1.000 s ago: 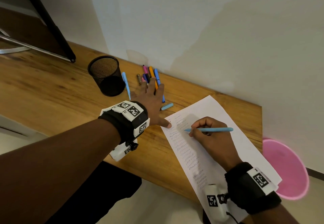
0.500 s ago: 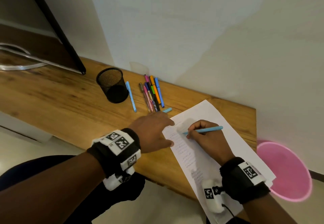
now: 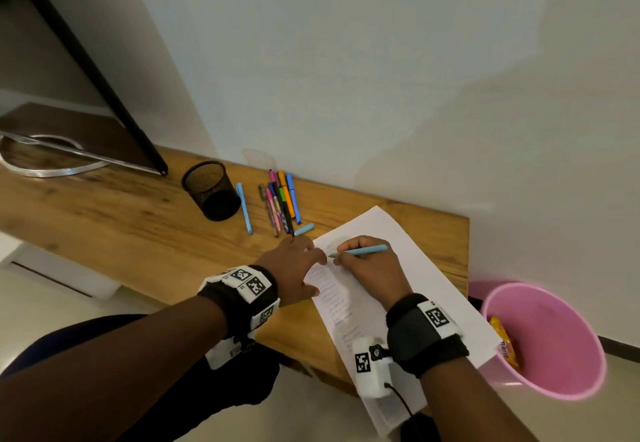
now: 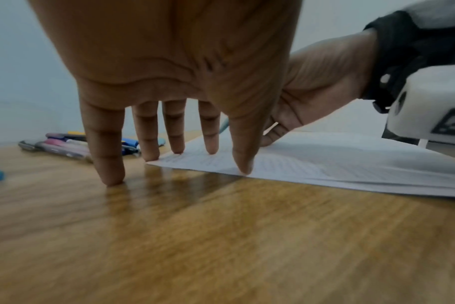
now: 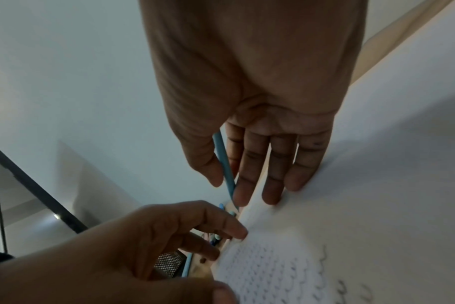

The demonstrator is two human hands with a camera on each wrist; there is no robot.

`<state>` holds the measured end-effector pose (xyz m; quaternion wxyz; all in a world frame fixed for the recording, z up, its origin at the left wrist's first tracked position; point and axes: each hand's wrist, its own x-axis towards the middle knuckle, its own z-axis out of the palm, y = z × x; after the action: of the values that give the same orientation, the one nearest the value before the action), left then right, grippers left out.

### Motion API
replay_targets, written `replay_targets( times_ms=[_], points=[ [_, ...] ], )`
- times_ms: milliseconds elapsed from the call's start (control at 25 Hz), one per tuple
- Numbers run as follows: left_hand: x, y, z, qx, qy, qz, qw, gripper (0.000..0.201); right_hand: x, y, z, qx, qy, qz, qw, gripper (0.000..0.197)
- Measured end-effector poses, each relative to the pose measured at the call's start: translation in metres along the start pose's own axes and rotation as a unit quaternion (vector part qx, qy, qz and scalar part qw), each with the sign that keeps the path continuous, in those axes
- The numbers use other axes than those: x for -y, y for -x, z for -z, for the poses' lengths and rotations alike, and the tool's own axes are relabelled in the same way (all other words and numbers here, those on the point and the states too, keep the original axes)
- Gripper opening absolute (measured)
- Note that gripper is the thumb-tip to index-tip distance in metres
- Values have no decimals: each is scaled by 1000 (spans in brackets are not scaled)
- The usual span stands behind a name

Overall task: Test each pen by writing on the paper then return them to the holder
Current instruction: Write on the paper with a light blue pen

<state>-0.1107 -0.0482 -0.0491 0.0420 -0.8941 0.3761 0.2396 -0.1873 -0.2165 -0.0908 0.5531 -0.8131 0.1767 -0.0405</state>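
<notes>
My right hand (image 3: 360,254) pinches a light blue pen (image 3: 363,251) with its tip on the white paper (image 3: 398,254), near rows of scribbles. The same pen (image 5: 225,164) shows between thumb and fingers in the right wrist view. My left hand (image 3: 298,261) lies flat with straight fingers (image 4: 210,131) pressing the paper's left edge (image 4: 221,164) and the desk. The black mesh holder (image 3: 211,188) stands at the back. One blue pen (image 3: 244,207) lies beside it, then a bunch of coloured pens (image 3: 282,201) and a blue cap (image 3: 304,229).
The wooden desk (image 3: 121,227) ends at the wall behind and drops off on the right, where a pink bin (image 3: 543,341) with a wrapper stands on the floor. A dark monitor (image 3: 86,71) on a silver stand (image 3: 45,161) fills the far left.
My left hand drew back from the bunch of pens and now presses on the paper's left edge. The right hand stayed on the paper with the pen.
</notes>
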Motion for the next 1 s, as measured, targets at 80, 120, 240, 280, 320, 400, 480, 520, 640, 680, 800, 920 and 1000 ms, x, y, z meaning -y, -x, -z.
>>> replay_targets(
  times_ms=[80,120,240,280,320,400,480,520,640,680,800,920,1000],
  points=[
    [2,-4,5,11,-4,1,1000,58,-5,0,4,-14,-15,0,1000,9],
    [4,-7,8,15,-3,2,1000,58,-8,2,6,-20,-22,-1,1000,9],
    [5,-13,11,8,-2,14,1000,68,-12,5,9,-29,-23,5,999,8],
    [3,-14,10,3,-4,18,1000,73,-12,7,9,-30,-17,10,999,9],
    [1,-14,8,-2,-6,19,1000,76,-11,7,7,-32,-9,14,999,9],
    [-3,-12,6,-13,-14,17,1000,76,-8,10,4,-38,15,24,999,9],
    [-2,-10,3,-24,-14,10,1000,72,-8,13,1,-39,49,31,998,7],
    [0,-9,3,-29,-13,6,999,70,-9,15,0,-37,63,29,997,7],
    [6,-3,0,-39,-17,-15,999,65,-11,20,-1,-40,98,39,994,7],
    [10,-1,-3,-42,-17,-26,999,64,-10,20,-2,-42,109,44,992,8],
    [21,10,-14,-39,-4,-55,998,65,-2,16,-2,-41,114,40,992,6],
    [26,17,-21,-42,3,-74,996,68,-2,9,-1,-38,123,40,991,7],
    [23,17,-21,-49,4,-71,996,67,-5,6,0,-22,142,42,989,7]
  ],
)
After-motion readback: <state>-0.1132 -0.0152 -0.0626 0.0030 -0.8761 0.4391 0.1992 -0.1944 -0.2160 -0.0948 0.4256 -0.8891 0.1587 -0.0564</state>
